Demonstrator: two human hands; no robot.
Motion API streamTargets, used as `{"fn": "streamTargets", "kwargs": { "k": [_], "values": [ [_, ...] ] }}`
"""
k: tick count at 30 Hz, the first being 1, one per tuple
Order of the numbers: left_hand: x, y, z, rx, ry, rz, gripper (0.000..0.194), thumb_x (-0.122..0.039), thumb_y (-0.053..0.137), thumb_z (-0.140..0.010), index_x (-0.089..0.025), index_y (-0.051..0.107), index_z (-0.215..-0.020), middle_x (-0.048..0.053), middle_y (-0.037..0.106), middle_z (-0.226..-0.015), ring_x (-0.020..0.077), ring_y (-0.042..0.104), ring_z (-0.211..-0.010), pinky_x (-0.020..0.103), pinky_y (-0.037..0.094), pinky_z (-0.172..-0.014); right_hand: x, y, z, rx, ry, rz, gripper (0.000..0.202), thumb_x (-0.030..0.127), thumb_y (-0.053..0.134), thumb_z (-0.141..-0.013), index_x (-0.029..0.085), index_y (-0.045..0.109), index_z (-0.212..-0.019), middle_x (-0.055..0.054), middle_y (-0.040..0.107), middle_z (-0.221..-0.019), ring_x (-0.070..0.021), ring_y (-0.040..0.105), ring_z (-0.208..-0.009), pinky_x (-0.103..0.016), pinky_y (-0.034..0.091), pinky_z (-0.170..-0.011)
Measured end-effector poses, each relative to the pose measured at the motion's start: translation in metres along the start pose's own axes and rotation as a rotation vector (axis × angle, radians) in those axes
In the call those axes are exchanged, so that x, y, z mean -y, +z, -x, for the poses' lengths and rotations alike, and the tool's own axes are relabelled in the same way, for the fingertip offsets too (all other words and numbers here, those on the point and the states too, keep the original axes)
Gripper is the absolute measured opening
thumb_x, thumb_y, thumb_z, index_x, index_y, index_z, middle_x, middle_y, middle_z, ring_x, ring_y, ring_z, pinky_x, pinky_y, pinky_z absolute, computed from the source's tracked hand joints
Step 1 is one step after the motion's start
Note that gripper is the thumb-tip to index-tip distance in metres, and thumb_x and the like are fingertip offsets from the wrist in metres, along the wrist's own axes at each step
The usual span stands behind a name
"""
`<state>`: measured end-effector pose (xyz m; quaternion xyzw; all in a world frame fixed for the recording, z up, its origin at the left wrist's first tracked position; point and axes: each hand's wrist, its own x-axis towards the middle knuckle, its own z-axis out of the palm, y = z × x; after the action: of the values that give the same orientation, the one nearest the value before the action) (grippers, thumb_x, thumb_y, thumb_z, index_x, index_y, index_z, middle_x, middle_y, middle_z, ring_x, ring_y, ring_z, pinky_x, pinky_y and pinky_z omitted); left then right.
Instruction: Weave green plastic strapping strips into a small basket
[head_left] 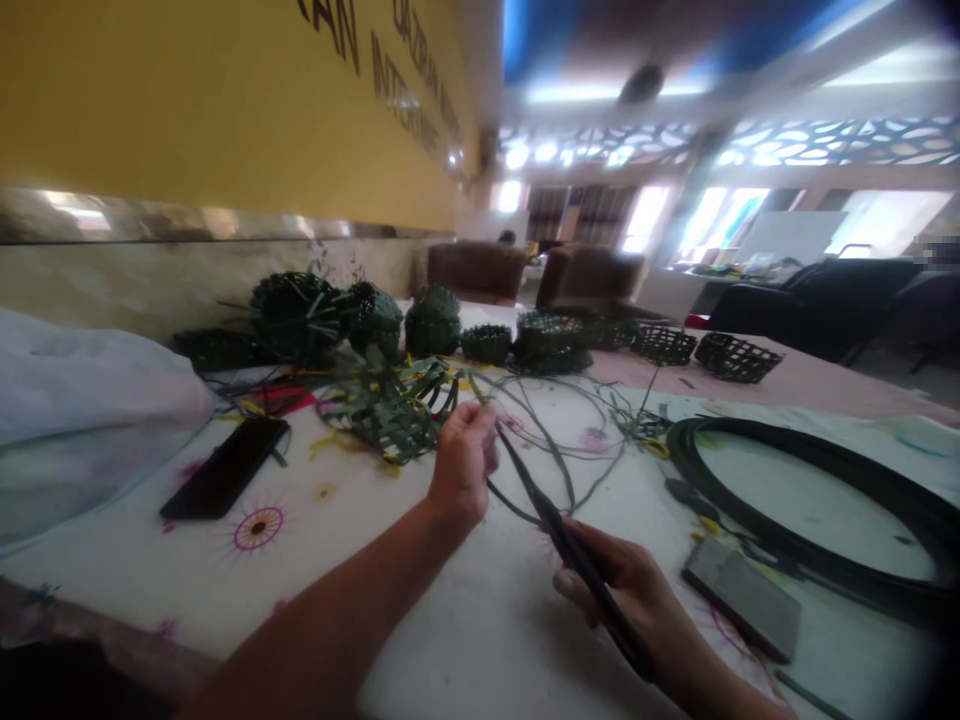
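We hold our left hand point(466, 455) forward, thumb and fingers pinched around a thin green strip point(478, 388) above the table point(465, 645); our right hand point(636, 578), nearer us, wraps a long black tool point(553, 523) slanting toward the strip.

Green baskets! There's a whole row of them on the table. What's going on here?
A person has both hands over a flowery white cloth. The right hand grips a long dark thing, too blurred to name. The left hand is at its thin end, fingers closed, though I can't tell exactly what they pinch. Thin strips loop across the cloth. The green baskets sit beyond the hands, and a dark coil lies to the right.
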<state>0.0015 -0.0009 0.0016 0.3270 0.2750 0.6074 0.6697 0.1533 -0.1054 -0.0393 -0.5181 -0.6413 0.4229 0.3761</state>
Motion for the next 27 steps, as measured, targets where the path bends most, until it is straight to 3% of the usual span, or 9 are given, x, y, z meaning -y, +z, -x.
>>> {"fn": "streamTargets", "kwargs": {
  "k": [7,15,27],
  "values": [
    [-0.002,-0.005,-0.008,-0.026,0.004,0.019,0.033,-0.028,0.072,-0.070,-0.018,0.041,-0.067,-0.012,0.025,-0.048,0.0011,0.017,-0.036,0.017,0.010,-0.037,0.002,-0.001,0.002,0.020,0.035,0.032,0.048,0.059,0.062,-0.077,0.013,0.063,-0.092,0.005,0.038,-0.057,-0.0091,0.038,-0.045,-0.022,0.032,-0.041],
    [-0.001,-0.005,-0.008,-0.005,0.012,-0.013,0.035,-0.028,0.072,-0.071,-0.019,0.038,-0.067,-0.012,0.025,-0.047,0.0016,0.018,-0.035,0.017,0.010,-0.036,-0.007,0.000,-0.001,-0.046,0.005,0.054,0.048,0.047,0.069,-0.074,0.013,0.065,-0.108,0.005,0.040,-0.060,-0.0095,0.036,-0.052,-0.022,0.031,-0.046],
    [0.002,-0.003,-0.003,-0.016,0.020,-0.006,0.034,-0.029,0.073,-0.070,-0.018,0.041,-0.068,-0.011,0.026,-0.048,0.0013,0.019,-0.036,0.017,0.010,-0.036,0.004,0.000,0.002,0.012,0.002,0.014,0.045,0.055,0.063,-0.078,0.013,0.065,-0.094,0.005,0.037,-0.060,-0.0087,0.036,-0.048,-0.022,0.029,-0.043]
  ]
}}
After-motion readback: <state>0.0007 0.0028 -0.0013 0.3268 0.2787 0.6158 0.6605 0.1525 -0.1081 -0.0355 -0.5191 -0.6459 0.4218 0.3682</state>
